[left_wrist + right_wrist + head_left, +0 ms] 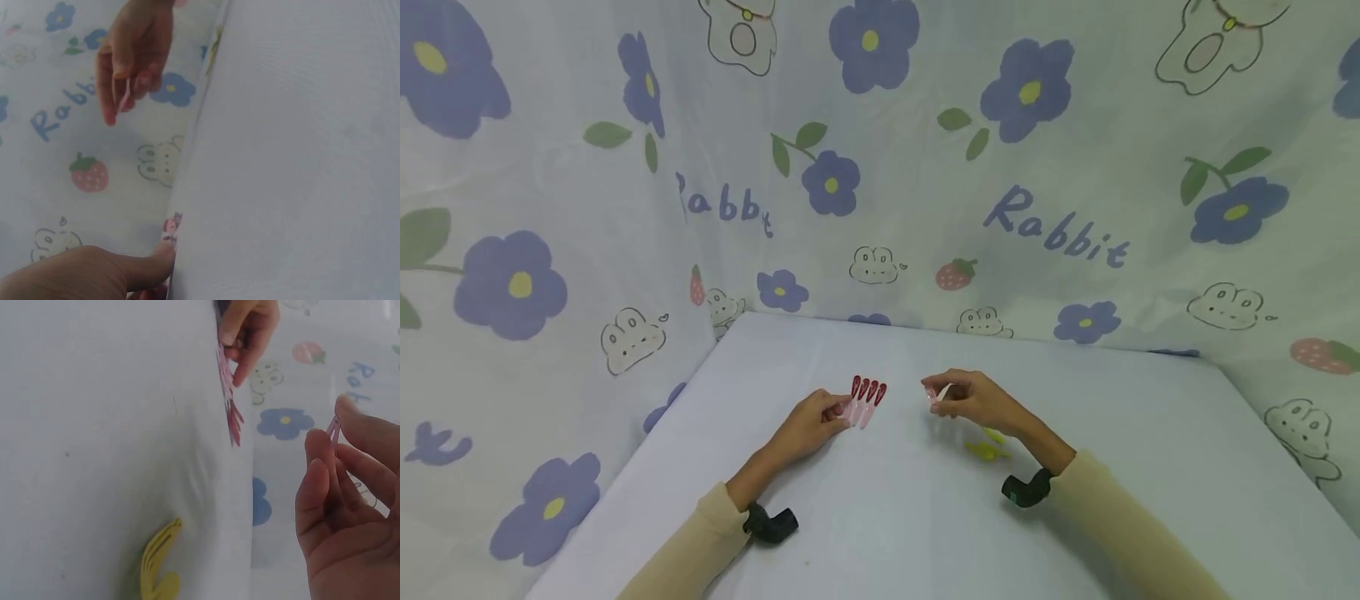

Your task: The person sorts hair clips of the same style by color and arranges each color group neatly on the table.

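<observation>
Red snap hair clips [869,390] form a fanned row, with pink snap hair clips [860,413] below them. My left hand [811,423] pinches the near left end of this set between thumb and fingers; whether a card backs the clips I cannot tell. Farther right, above the table, my right hand [973,397] holds a pink snap hair clip [334,429] between thumb and fingertips. In the left wrist view the thumb covers most of the held set. Yellow hair clips [987,451] lie on the table below my right hand.
A white cloth covers the table [880,517]. Behind it and on the left hangs a curtain [910,183] printed with flowers and rabbits. Each wrist wears a black camera mount [1026,488], low over the tabletop.
</observation>
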`<state>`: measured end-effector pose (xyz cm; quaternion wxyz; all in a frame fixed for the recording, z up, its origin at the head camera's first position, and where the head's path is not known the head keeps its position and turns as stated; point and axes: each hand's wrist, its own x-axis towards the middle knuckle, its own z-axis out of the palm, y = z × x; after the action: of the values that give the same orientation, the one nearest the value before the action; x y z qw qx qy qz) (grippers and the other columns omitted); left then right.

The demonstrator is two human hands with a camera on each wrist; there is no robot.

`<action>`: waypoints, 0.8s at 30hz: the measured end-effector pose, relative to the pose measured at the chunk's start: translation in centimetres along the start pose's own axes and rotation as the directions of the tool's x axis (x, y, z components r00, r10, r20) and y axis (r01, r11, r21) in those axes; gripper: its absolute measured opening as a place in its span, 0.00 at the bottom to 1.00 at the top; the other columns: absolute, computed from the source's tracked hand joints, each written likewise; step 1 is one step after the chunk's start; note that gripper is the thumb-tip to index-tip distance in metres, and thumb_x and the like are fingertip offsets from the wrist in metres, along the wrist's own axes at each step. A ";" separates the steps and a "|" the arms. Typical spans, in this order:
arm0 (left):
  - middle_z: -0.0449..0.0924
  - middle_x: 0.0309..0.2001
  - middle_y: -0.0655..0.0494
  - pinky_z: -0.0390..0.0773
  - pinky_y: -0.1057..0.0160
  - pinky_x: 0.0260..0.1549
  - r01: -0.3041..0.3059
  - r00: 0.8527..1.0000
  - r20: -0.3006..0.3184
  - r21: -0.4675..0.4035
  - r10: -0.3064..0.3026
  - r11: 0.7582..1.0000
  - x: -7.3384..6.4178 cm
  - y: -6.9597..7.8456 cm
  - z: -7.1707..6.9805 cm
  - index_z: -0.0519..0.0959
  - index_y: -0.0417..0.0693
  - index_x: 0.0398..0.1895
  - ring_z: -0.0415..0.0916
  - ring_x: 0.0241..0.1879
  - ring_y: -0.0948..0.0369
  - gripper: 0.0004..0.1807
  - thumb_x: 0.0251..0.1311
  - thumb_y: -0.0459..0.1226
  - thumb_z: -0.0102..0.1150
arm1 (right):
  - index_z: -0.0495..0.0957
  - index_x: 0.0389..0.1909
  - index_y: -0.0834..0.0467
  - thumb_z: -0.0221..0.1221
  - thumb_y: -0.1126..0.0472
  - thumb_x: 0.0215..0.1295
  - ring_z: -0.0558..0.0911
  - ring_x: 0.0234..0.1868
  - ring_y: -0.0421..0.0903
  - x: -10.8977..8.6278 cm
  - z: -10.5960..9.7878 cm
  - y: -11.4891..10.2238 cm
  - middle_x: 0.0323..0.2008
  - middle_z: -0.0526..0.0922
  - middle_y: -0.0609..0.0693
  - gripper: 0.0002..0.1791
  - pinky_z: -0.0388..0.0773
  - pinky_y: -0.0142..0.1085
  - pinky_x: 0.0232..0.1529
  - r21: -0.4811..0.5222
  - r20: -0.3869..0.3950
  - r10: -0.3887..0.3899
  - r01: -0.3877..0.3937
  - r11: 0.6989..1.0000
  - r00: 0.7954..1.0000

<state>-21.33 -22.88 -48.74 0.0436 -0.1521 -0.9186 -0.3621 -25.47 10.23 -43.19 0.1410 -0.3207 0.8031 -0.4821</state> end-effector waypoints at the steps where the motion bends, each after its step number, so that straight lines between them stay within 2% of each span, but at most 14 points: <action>1: 0.75 0.35 0.55 0.72 0.69 0.35 0.001 1.000 0.005 0.000 -0.001 1.000 0.0 0.0 0.0 0.80 0.41 0.59 0.70 0.34 0.65 0.22 0.61 0.35 0.67 | 0.79 0.61 0.53 0.68 0.55 0.64 0.82 0.40 0.51 0.0 0.1 -0.1 0.48 0.82 0.57 0.25 0.82 0.38 0.39 -0.007 0.006 -0.004 0.004 1.000 1.000; 5: 0.74 0.35 0.55 0.72 0.69 0.34 0.019 1.000 0.009 -0.010 -0.018 1.000 0.0 -0.2 -0.1 0.80 0.41 0.60 0.69 0.34 0.65 0.22 0.61 0.34 0.67 | 0.76 0.64 0.58 0.68 0.56 0.63 0.80 0.41 0.43 0.0 1.0 0.0 0.50 0.82 0.57 0.28 0.77 0.31 0.38 -0.034 0.043 -0.015 0.017 0.999 0.999; 11: 0.75 0.36 0.55 0.72 0.69 0.35 0.001 1.000 0.012 -0.025 -0.001 1.000 -0.1 0.0 -0.1 0.80 0.40 0.59 0.70 0.34 0.65 0.22 0.61 0.34 0.67 | 0.75 0.64 0.60 0.69 0.59 0.61 0.80 0.43 0.43 0.0 2.7 0.1 0.48 0.82 0.54 0.30 0.77 0.29 0.39 -0.035 0.058 -0.010 0.012 0.999 0.998; 15: 0.74 0.35 0.54 0.72 0.69 0.34 -0.008 1.000 0.006 -0.023 0.008 1.000 -0.1 0.3 -0.3 0.80 0.38 0.59 0.69 0.34 0.65 0.22 0.61 0.33 0.67 | 0.77 0.62 0.60 0.70 0.60 0.60 0.81 0.42 0.44 0.6 4.1 0.1 0.45 0.83 0.51 0.29 0.77 0.29 0.38 -0.048 -0.034 0.022 -0.024 0.999 0.999; 19: 0.74 0.35 0.54 0.72 0.69 0.34 0.002 1.000 0.002 -0.017 -0.002 1.000 -0.1 0.3 -0.2 0.80 0.40 0.59 0.69 0.34 0.65 0.22 0.60 0.33 0.67 | 0.78 0.60 0.61 0.70 0.61 0.59 0.81 0.40 0.43 1.2 5.6 0.1 0.42 0.83 0.50 0.27 0.77 0.29 0.36 -0.019 -0.139 0.104 -0.108 0.994 0.985; 24: 0.74 0.34 0.54 0.72 0.69 0.34 -0.013 1.000 -0.003 -0.017 0.013 1.000 0.0 0.1 -0.2 0.80 0.40 0.59 0.70 0.34 0.65 0.22 0.60 0.34 0.67 | 0.79 0.57 0.63 0.71 0.63 0.58 0.80 0.38 0.42 2.0 6.9 0.0 0.39 0.82 0.52 0.25 0.75 0.28 0.34 -0.023 -0.162 0.121 -0.127 0.992 0.979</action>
<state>-21.34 -22.97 -48.49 0.0460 -0.1578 -0.9145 -0.3698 -23.33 4.19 -46.39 0.1003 -0.2324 0.8380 -0.4834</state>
